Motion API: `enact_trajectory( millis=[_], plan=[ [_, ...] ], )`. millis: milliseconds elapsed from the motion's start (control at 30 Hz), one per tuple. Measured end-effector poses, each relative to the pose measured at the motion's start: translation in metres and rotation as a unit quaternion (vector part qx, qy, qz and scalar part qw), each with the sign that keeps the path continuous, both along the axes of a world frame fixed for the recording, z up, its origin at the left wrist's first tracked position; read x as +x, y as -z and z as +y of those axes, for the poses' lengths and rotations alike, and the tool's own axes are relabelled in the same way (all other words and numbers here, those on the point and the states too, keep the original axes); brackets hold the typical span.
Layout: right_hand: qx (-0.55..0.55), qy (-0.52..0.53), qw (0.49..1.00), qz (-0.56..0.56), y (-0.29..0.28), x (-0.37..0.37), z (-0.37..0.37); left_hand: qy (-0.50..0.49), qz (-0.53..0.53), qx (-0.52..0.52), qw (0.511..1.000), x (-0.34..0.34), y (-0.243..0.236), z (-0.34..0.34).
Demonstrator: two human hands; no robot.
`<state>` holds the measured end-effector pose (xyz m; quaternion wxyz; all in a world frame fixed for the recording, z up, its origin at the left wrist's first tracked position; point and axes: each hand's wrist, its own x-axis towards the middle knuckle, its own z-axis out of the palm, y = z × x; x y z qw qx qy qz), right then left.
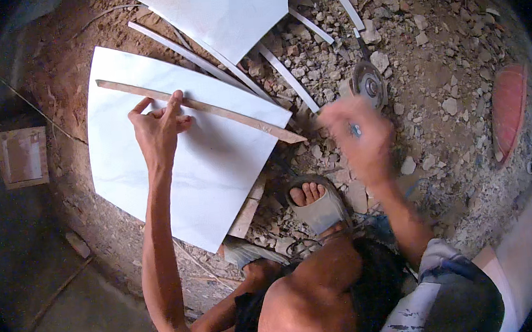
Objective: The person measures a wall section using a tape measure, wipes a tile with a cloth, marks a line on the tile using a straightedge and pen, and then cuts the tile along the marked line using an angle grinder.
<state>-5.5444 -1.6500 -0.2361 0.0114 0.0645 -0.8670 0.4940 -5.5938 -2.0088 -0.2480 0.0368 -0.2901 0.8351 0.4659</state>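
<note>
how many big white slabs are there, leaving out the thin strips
2: the near slab lies under the left hand and a long brown strip; the far slab reaches out of the picture at the top. Others could be hidden underneath.

The right hand [365,138] is blurred, its grip unclear. The left hand [157,134] hides some of the brown strip [236,116] near the far edge of the lower tile [209,164]; the upper tile [227,14] is cut off above.
</note>
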Motion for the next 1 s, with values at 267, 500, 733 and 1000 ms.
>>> enact_trajectory(
  millis=[267, 500, 733, 1000],
  plan=[
    [0.324, -0.028, 0.932, -0.158, 0.055, -0.161, 0.099, -0.022, 0.011, 0.041, 0.999, 0.002, -0.004, 0.000],
    [0.400, -0.068, 0.907, -0.110, 0.077, -0.162, 0.095, -0.023, 0.016, 0.058, 0.998, 0.000, -0.003, -0.015],
    [0.283, 0.029, 0.955, -0.080, -0.003, -0.153, 0.058, -0.021, 0.111, -0.057, 0.992, -0.006, 0.000, -0.076],
    [0.150, -0.141, 0.977, -0.061, -0.008, -0.002, -0.054, 0.013, 0.200, -0.259, 0.945, -0.068, 0.039, -0.212]
  ],
)
